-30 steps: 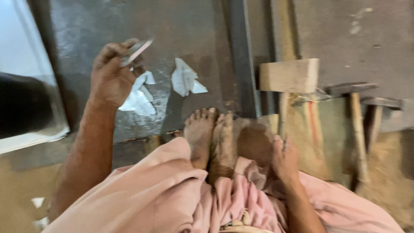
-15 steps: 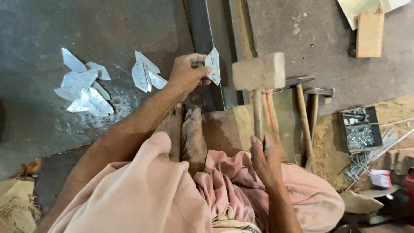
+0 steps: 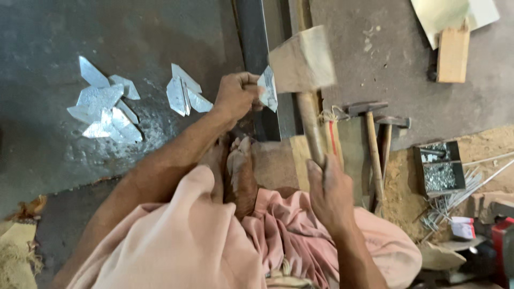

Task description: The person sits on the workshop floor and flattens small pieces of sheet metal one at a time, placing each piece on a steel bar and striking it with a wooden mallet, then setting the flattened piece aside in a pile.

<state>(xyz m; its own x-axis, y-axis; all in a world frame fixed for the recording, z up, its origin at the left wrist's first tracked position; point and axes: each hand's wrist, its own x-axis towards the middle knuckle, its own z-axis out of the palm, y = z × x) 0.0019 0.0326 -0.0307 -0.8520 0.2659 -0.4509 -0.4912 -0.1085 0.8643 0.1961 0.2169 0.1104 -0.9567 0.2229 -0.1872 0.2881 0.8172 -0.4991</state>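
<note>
Fingers, left hand [image 3: 235, 96]: pinched on shiny angular metal piece [image 3: 267, 88]; right hand [image 3: 329, 192] wrapped round wooden mallet [image 3: 302, 61] handle.

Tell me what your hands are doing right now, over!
Left hand grips small metal sheet piece against dark steel bar. Right hand holds wooden mallet raised over it. Nothing between mallet and piece.

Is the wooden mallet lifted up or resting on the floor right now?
Lifted: the right hand grips the wooden mallet by its handle, head blurred above the steel bar.
</note>
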